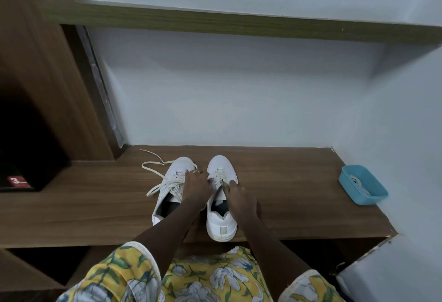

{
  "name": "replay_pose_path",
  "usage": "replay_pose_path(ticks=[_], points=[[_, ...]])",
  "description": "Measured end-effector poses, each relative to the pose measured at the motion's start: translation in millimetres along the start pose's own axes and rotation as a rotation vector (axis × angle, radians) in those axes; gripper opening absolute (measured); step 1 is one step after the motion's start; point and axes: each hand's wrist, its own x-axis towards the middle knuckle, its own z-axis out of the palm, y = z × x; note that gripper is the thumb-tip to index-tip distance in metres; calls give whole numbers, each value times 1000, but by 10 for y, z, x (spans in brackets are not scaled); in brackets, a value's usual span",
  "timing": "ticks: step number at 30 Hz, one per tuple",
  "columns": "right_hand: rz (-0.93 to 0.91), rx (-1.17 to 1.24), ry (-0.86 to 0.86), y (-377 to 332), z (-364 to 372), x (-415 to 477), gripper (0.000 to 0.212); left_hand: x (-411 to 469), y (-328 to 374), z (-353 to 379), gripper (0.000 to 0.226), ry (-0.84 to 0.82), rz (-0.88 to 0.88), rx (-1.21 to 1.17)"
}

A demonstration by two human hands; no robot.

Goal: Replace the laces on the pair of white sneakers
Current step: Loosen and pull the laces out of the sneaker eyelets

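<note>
Both shoes sit on the desk (pixel 287 182) at centre frame, side by side, toes to the wall, heels to the person, so long axes run straight away from the body. Work is on the right shoe (pixel 222 220): its lace (pixel 219 174) is still threaded near the toe, tongue open below. Right hand (pixel 240 197) comes in from lower right, fingertips pinching the lace at mid-row. Left hand (pixel 197 183) crosses over between the shoes, fingers curled at the row's left edge; can't tell if it grips anything. Both hands are right at the eyelets, right one nearer. Left shoe (pixel 167 196) has its loose lace (pixel 153 165) trailing to upper left. Spare laces look to be in the blue tray (pixel 373 200), far right, well apart. Likely next pull runs along the shoe axis, toward the heel
</note>
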Motion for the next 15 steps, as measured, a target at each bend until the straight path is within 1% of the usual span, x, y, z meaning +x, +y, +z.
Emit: replay_pose_path(ticks=[1,3,6,9,12,15], points=[[9,19,36,-19,-11,13,43,-20,20,2,40,-3,34,-48],[25,57,68,-64,-38,79,37,-64,56,13,36,-26,71,-130],[6,138,15,-128,-64,208,29,-131,84,44,33,-78,123,-127],[-17,160,-42,-154,-66,322,27,-148,91,69,27,-102,150,-75],[-9,145,-70,-178,-69,370,30,-122,98,62,28,-110,90,-64],[-3,140,-108,-193,-45,376,32,-103,99,59,31,-120,16,-104]])
